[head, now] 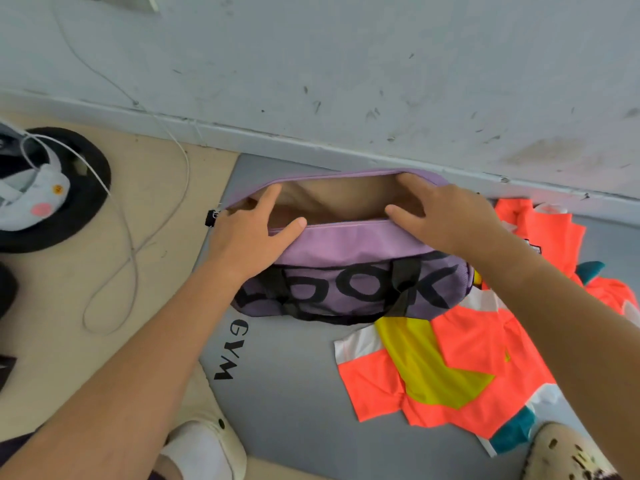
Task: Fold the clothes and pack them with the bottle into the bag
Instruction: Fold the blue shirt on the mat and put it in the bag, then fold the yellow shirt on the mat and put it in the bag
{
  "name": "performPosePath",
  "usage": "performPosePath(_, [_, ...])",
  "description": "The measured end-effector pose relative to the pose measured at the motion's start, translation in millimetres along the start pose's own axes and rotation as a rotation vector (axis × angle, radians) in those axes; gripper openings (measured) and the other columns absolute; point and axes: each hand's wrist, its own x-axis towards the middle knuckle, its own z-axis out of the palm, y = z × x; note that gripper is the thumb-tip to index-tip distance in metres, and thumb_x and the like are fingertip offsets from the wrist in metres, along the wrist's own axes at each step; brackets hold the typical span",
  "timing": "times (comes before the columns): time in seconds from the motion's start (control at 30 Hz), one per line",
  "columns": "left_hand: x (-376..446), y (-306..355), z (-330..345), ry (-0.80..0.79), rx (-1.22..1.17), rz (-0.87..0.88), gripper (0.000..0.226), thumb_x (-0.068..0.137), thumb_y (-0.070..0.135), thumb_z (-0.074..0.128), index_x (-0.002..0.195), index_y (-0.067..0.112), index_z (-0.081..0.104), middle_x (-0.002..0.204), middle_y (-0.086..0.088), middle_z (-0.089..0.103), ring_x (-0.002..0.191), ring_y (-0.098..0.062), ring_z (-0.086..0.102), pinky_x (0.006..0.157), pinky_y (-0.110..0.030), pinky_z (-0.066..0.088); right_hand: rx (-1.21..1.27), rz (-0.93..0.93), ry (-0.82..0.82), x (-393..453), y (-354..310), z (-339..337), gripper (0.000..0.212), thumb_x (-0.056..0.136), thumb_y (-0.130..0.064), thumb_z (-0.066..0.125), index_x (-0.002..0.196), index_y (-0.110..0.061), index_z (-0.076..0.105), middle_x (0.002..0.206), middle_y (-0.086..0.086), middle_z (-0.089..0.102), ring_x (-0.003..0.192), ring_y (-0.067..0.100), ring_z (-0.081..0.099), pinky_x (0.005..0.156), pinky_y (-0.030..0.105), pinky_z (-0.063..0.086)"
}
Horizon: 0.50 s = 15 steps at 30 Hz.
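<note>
Presently catalogued, one item per entry.

Purple fabric duffel bag [349,271], black lettering and black straps on its near side: lies on the grey foam mat [287,393] near the mat's far edge, close to the wall; zip mouth open, tan lining showing.

Left hand [252,237]: on the bag's left end, index finger reaching to the far lip of the opening, thumb on the near zip edge; grip spread, fingers fairly straight, pulling the mouth wide.

Right hand [446,216]: on the bag's right end, fingers over the far lip, thumb at the near zip edge; grip spread likewise, nothing pinched.

Neon orange garment with yellow, white and teal panels [450,368]: unfolded, spread on the mat's right side, one part tucked under the bag's near right corner. A second orange piece [540,230] lies beyond the right forearm, toward the mat's far right edge.

Mat marking: black "GYM" lettering near its left edge.

White shoe [204,448]: at the mat's near left edge.

White cable [114,237]: looped on the beige floor left of the mat.

Bottle: cannot be made out.
</note>
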Motion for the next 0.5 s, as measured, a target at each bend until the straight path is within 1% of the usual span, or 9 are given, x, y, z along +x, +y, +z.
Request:
performPosePath(0.13, [0,-4,-31,0.08,-0.019,-0.045,0.067,0.09,0.072,0.035,0.145,0.036,0.024,0.098,-0.012,0.071,0.098,-0.034,0.064,0.091,-0.044,0.045,0.028,-0.009,0.048,14,-19,-16,0.053,0.088,-0.064,0.042,0.133,-0.036,0.045,0.102,0.015,0.069,0.092,0.039,0.063,0.072,0.039,0.047])
performPosePath(0.2, [1,-9,-39,0.11,0.005,-0.082,0.068,0.09,0.073,0.032,0.146,0.035,0.023,0.103,-0.012,0.071,0.101,-0.035,0.064,0.091,-0.044,0.044,0.059,-0.011,0.022,21,-31,-19,0.052,0.089,-0.063,0.042,0.135,-0.039,0.043,0.11,0.013,0.067,0.097,0.037,0.063,0.076,0.039,0.048])
performPosePath(0.23, [1,-10,-41,0.102,0.013,-0.104,0.069,0.09,0.073,0.031,0.146,0.034,0.023,0.109,-0.012,0.07,0.103,-0.035,0.063,0.09,-0.044,0.044,0.091,-0.01,-0.013,24,-35,-21,0.053,0.089,-0.062,0.043,0.137,-0.039,0.042,0.117,0.011,0.065,0.103,0.036,0.062,0.082,0.04,0.048])
performPosePath(0.3, [2,-12,-41,0.019,0.011,-0.172,0.072,0.091,0.073,0.03,0.149,0.031,0.021,0.118,-0.012,0.067,0.109,-0.035,0.061,0.089,-0.043,0.044,0.193,-0.001,-0.063,25,-39,-23,0.052,0.09,-0.055,0.048,0.139,-0.036,0.043,0.127,0.009,0.061,0.113,0.033,0.058,0.092,0.041,0.047])
performPosePath(0.37, [-2,-5,-37,-0.079,0.024,-0.204,0.072,0.093,0.067,0.035,0.151,0.025,0.024,0.126,-0.013,0.063,0.116,-0.035,0.058,0.094,-0.045,0.043,0.289,0.031,-0.041,17,-34,-23,0.048,0.091,-0.045,0.053,0.136,-0.03,0.049,0.122,0.011,0.064,0.114,0.032,0.058,0.094,0.04,0.047])
performPosePath(0.4, [-6,3,-32,-0.067,0.047,-0.155,0.068,0.094,0.061,0.04,0.148,0.019,0.032,0.13,-0.015,0.061,0.118,-0.036,0.055,0.096,-0.047,0.043,0.331,0.067,-0.029,9,-28,-20,0.044,0.091,-0.041,0.054,0.133,-0.028,0.052,0.117,0.011,0.066,0.11,0.032,0.059,0.091,0.039,0.047])
performPosePath(0.43, [-11,14,-26,-0.001,0.073,-0.06,0.062,0.095,0.053,0.046,0.142,0.014,0.042,0.13,-0.016,0.059,0.118,-0.037,0.054,0.097,-0.048,0.043,0.369,0.117,-0.034,-2,-20,-15,0.04,0.091,-0.037,0.056,0.128,-0.025,0.055,0.11,0.01,0.067,0.105,0.032,0.06,0.088,0.037,0.048])
performPosePath(0.5, [-24,49,-8,0.17,0.088,0.195,0.044,0.091,0.036,0.057,0.123,0.006,0.059,0.122,-0.018,0.058,0.113,-0.038,0.052,0.093,-0.048,0.042,0.395,0.241,-0.1,-33,4,4,0.033,0.09,-0.032,0.059,0.121,-0.019,0.059,0.104,0.011,0.068,0.099,0.032,0.061,0.084,0.036,0.047])
